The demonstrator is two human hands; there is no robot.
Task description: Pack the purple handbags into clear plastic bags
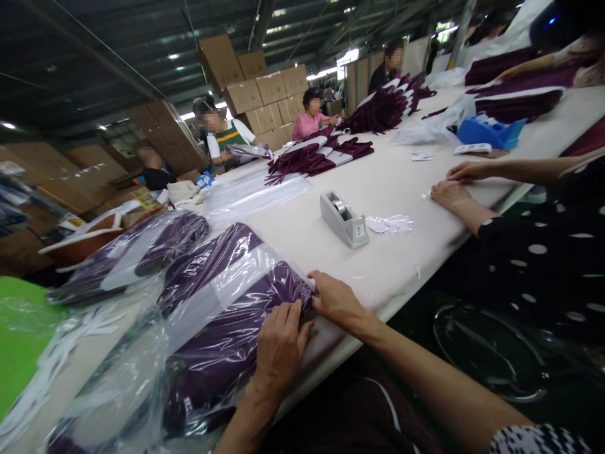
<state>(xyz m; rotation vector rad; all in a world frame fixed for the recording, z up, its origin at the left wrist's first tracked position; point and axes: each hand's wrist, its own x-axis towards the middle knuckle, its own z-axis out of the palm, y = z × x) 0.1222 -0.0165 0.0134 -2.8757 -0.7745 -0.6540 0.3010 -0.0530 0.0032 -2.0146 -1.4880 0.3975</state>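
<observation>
A folded purple garment with a white band lies inside a clear plastic bag (pixel 227 315) on the table in front of me. My left hand (pixel 281 343) is at the bag's near right end, fingers curled over the film and thumb beside them. Close by, my right hand (pixel 338 302) pinches the edge of the same bag at its right corner. The fingertips of both hands are partly hidden by the crumpled film. Beyond my right hand stands a grey tape dispenser (pixel 344 221), with small white tags (pixel 390 224) beside it.
More bagged purple garments (pixel 137 252) lie at left, near white strips (pixel 61 359) and a green surface (pixel 23 334). Stacked maroon garments (pixel 321 151) and flat clear bags (pixel 255 195) lie farther back. At right, a co-worker's hands (pixel 454 189) rest near a blue tape dispenser (pixel 491 131).
</observation>
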